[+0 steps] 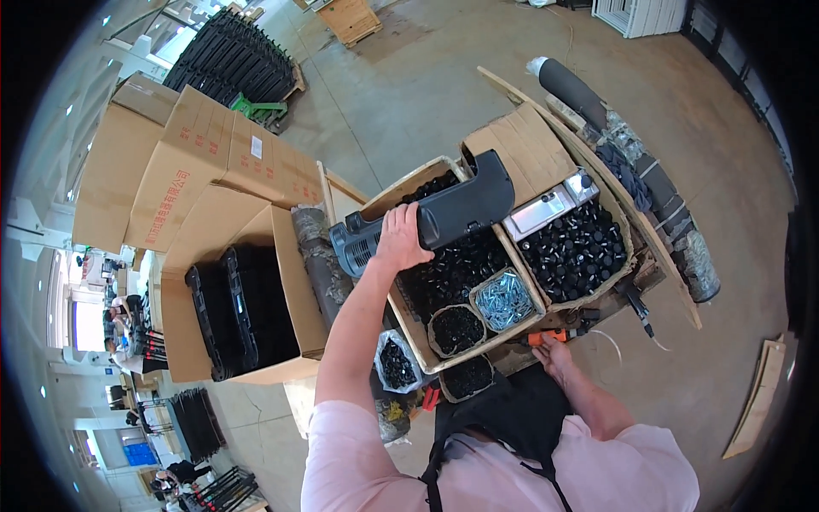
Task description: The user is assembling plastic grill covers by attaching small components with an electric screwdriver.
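Head view shows the left hand [401,241] with fingers wrapped over a long black casing [461,209], its axis slanting above a tan tray [512,332], curved end pointing forward-right, the right hand [556,355] clasping an orange tool [554,334], grey floor [409,77] spreading beyond.

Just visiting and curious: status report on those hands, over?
Left hand gripping black plastic housing. Right hand around orange tool. Housing partly blocks view of the parts bin beneath.
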The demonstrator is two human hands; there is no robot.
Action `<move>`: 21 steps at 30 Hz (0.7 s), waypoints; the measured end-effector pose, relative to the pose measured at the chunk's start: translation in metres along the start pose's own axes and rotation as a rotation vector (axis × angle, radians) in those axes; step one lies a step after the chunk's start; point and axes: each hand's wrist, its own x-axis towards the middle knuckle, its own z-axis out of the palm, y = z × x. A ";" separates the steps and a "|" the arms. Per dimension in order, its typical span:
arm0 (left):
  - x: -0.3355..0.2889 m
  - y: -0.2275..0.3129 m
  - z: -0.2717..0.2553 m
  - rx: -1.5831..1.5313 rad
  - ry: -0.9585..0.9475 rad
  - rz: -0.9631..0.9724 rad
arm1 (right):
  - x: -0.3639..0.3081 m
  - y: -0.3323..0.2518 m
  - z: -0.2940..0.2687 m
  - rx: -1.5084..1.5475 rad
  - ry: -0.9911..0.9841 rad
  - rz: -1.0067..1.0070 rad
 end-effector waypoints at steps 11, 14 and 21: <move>0.049 -0.017 0.029 -0.033 -0.279 -0.052 | -0.036 -0.020 -0.005 -0.577 0.001 0.178; 0.044 -0.011 0.021 0.004 -0.242 -0.067 | -0.050 -0.030 -0.011 -0.835 -0.068 0.188; -0.029 0.022 -0.044 -0.146 0.107 -0.223 | -0.121 -0.076 0.058 -1.122 -0.340 0.036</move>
